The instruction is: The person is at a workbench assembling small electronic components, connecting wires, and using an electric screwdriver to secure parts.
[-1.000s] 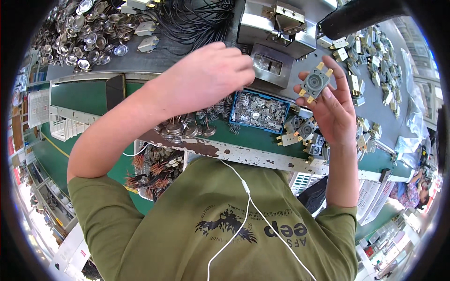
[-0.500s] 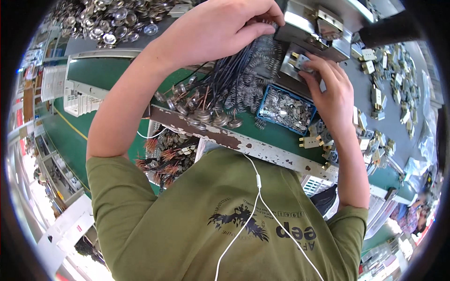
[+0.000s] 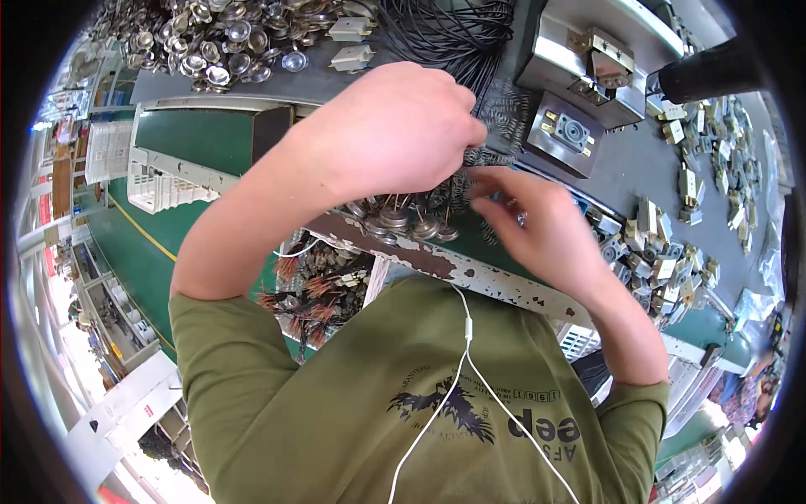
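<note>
My left hand (image 3: 411, 126) is closed over the bundle of black cables (image 3: 453, 42) and a pile of small coil springs (image 3: 506, 113). Its fingertips face down, so what they hold, if anything, is hidden. Beside it, my right hand (image 3: 541, 223) hovers with thumb and forefinger curved and a gap between them, close to the springs. It hides most of a blue-rimmed tray of small metal parts. In the metal block fixture (image 3: 550, 160) sits a grey square part with a round centre (image 3: 573, 133) and brass-coloured tabs; neither hand touches it. Round metal discs (image 3: 399, 220) on stems lie below my left wrist.
A heap of shiny metal cups (image 3: 218, 50) lies at the far left, near two pale blocks (image 3: 351, 57). Behind the fixture rises a metal machine head (image 3: 609, 63). Many finished-looking switch blocks (image 3: 659, 244) spread along the right. The bench's chipped edge (image 3: 437, 256) runs in front of me.
My right hand has left the part in the fixture and moved left, toward the springs. My left hand has come down and closed. The view has shifted a little.
</note>
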The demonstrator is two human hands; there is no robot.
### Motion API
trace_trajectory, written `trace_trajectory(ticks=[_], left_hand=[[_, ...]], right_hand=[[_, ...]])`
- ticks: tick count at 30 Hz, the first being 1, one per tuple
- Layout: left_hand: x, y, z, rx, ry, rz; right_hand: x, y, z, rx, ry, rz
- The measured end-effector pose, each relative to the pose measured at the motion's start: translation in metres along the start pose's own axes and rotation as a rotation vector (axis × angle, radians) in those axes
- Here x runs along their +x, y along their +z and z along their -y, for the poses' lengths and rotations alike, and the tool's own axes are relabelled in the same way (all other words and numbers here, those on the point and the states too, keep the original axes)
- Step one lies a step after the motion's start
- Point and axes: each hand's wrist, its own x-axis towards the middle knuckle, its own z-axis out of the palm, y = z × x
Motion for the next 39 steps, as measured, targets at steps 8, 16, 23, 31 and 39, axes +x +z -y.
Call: trace_trajectory(ticks=[8, 16, 23, 31, 39], left_hand=[[0.003, 0.009, -0.002, 0.260, 0.031, 0.097], [0.003, -0.008, 0.018, 0.280, 0.109, 0.093], [0.012, -0.027, 0.025, 0.235, 0.127, 0.147], [0.013, -0.012, 0.022, 0.109, 0.101, -0.190], [0.051, 0.007, 0.067, 0.046, -0.015, -0.462]], right_hand=[[0.011, 0.022, 0.009, 0.730, 0.395, 0.155], [0.015, 0.038, 0.023, 1.160, 0.592, -0.145], [0.027, 0.020, 0.005, 1.116, 0.465, -0.019], [-0.009, -0.058, 0.011, 0.452, 0.452, 0.152], [-0.060, -0.014, 0.011, 0.854, 0.479, 0.022]])
